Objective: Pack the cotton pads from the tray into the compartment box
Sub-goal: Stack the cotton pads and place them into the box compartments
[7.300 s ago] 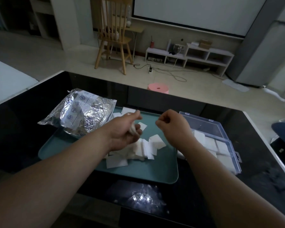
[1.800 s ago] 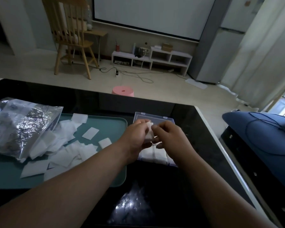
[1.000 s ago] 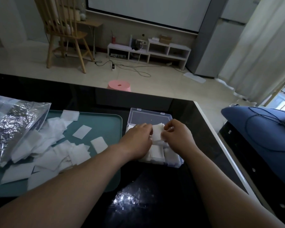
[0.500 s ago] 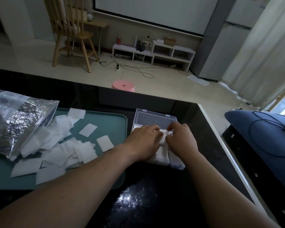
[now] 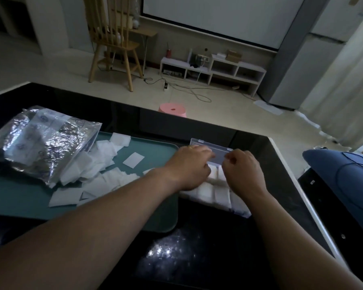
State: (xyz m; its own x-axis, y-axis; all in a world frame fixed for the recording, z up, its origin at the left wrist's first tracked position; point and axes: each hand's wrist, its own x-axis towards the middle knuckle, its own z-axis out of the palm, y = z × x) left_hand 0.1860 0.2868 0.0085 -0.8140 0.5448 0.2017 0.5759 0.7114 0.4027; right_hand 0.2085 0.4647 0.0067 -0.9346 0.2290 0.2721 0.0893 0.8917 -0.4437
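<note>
The clear compartment box sits on the black table just right of the teal tray, its cells filled with white cotton pads. Its hinged clear lid stands tilted up at the far side. My left hand grips the lid's left part with its fingertips. My right hand pinches the lid's right corner. Both hands cover the box's far cells. Several loose cotton pads lie scattered on the tray.
A crinkled silver foil bag lies on the tray's left end, with pads spilling from its mouth. The table's white right edge runs close to the box. Beyond it is a blue cushion. A pink stool stands on the floor.
Both hands left the pads in the box and moved to the lid. The lid, flat behind the box half a second ago, now tilts up toward me.
</note>
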